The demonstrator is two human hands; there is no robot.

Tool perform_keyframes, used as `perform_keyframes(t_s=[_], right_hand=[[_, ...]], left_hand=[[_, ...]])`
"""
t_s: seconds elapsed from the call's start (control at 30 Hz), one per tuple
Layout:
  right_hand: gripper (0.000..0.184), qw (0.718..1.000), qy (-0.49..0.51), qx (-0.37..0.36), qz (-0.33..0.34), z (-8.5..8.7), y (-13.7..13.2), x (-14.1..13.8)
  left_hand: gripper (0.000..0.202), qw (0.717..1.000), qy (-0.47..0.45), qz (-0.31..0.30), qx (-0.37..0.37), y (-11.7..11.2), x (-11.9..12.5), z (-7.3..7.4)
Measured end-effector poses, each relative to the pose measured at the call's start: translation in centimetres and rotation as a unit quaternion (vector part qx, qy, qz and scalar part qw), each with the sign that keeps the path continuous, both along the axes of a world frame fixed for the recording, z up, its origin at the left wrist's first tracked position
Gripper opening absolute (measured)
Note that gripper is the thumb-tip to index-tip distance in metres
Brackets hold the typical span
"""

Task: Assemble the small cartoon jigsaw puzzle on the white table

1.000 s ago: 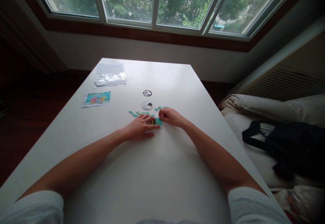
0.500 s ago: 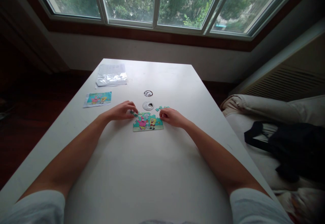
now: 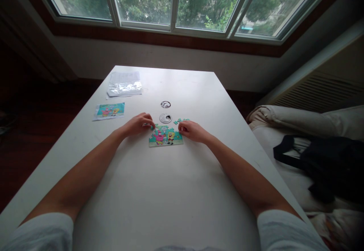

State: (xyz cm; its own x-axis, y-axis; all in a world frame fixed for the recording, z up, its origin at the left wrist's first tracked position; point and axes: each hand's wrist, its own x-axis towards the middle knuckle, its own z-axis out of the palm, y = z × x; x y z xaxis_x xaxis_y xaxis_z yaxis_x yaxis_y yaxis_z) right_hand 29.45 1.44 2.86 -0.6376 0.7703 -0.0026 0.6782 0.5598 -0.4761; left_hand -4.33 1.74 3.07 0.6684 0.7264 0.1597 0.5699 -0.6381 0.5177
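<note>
A small cartoon jigsaw puzzle (image 3: 165, 138) lies on the white table (image 3: 159, 190), partly put together. My left hand (image 3: 138, 124) rests at its upper left corner, fingers curled and pinched on a teal puzzle piece. My right hand (image 3: 192, 130) sits at the puzzle's right edge, fingers curled against it. A few loose teal pieces (image 3: 180, 121) lie just behind the puzzle, near my right hand.
A picture card (image 3: 109, 111) and a clear plastic bag (image 3: 124, 84) lie at the table's left rear. Two round cable-hole caps (image 3: 165, 118) sit behind the puzzle. To the right stands a sofa with a black bag (image 3: 327, 163). Windows line the far wall.
My left hand lifted off the puzzle, uncovering it, and moved left to its upper left corner, where it pinches a piece. The right hand has stayed put.
</note>
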Motion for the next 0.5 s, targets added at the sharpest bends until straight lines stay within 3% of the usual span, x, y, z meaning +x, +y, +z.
perform_keyframes(t_s=[0.17, 0.33, 0.5], right_hand=[[0.007, 1.000, -0.003, 0.017, -0.007, 0.2, -0.3, -0.1], [0.006, 0.999, -0.015, 0.027, -0.011, 0.1, -0.4, -0.1], [0.004, 0.998, -0.026, 0.045, -0.021, -0.1, -0.6, -0.3]], left_hand=[[0.030, 0.999, 0.009, 0.035, 0.013, -0.1, -0.3, 0.3], [0.027, 0.993, 0.097, 0.031, 0.059, -0.5, -0.2, 1.1], [0.024, 0.983, 0.150, 0.042, 0.099, -0.9, 0.4, 0.9]])
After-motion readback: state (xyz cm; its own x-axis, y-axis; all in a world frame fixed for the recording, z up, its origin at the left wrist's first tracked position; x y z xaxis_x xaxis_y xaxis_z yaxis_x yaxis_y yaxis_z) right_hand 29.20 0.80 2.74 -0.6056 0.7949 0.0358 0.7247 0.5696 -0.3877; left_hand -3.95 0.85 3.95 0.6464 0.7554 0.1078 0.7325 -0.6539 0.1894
